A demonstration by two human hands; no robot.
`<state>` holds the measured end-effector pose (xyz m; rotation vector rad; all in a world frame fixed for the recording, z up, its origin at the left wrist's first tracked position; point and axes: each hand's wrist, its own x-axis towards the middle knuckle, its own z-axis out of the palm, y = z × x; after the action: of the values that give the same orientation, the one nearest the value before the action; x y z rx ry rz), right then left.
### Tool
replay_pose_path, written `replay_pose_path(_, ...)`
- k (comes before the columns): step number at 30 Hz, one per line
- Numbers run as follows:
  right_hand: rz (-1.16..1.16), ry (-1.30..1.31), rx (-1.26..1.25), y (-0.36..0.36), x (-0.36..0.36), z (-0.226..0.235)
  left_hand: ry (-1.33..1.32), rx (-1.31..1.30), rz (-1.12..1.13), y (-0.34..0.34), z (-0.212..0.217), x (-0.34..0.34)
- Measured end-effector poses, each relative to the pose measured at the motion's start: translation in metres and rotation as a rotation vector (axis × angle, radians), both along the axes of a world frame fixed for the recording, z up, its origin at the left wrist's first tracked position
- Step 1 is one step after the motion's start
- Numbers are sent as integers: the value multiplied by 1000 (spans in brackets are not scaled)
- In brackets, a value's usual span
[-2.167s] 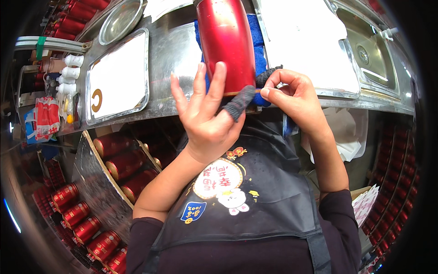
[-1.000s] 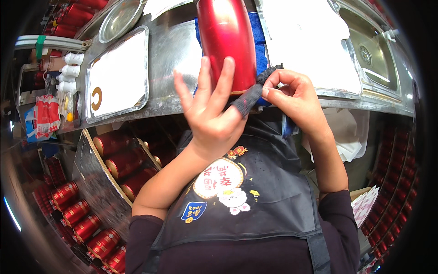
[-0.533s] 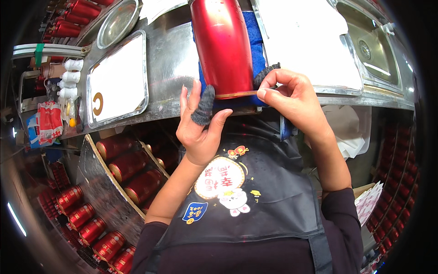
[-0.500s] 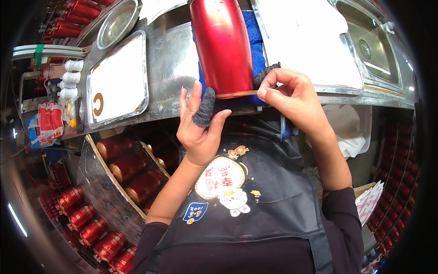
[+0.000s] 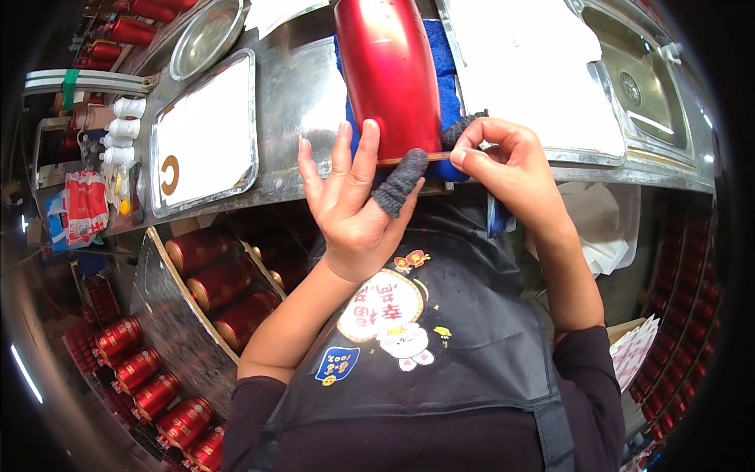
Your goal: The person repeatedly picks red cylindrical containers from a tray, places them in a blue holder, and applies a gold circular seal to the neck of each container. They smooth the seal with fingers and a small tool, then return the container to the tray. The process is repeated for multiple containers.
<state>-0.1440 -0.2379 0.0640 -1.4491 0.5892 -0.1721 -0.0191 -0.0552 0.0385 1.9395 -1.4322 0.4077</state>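
Note:
A glossy red bottle-shaped container (image 5: 393,79) lies on a blue towel (image 5: 445,59), its near end toward me. Along that near rim runs a thin gold-brown strip (image 5: 440,156). Between thumb and forefinger, my right hand (image 5: 511,169) pinches the strip's right end. My left hand (image 5: 350,208) is open, its fingers spread at the container's near left side. Its forefinger, in a grey knitted finger sleeve, lies against the rim and strip. Another grey sleeve covers a finger of my right hand, partly hidden beside the container.
On the left stand a white-lined tray (image 5: 251,118) with a gold-brown curved strip piece (image 5: 169,175) and a round metal bowl (image 5: 206,39). To the right are a white-covered tray (image 5: 527,71) and a sink (image 5: 629,86). A crate (image 5: 174,256) of red containers sits below.
My left hand has moved right and its sleeved forefinger now reaches across the near rim. The right hand keeps its pinch on the strip, almost in place.

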Motion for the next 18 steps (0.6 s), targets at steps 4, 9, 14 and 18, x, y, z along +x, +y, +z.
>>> replay_pose_path(4, 5, -11, 25, 2, 2, -1, -96, 38, 8, -20, 7, -3)
replay_pose_path(9, 29, 22, 9, 5, 3, 0, 162, -91, 13, -22, 6, 13)
replay_pose_path(14, 1, -28, 64, 7, 2, 2, 532, -178, 49, 1, -7, 10)
replay_pose_path(18, -4, -51, 93, 5, 0, 2, 419, -131, 51, 16, -14, 0)
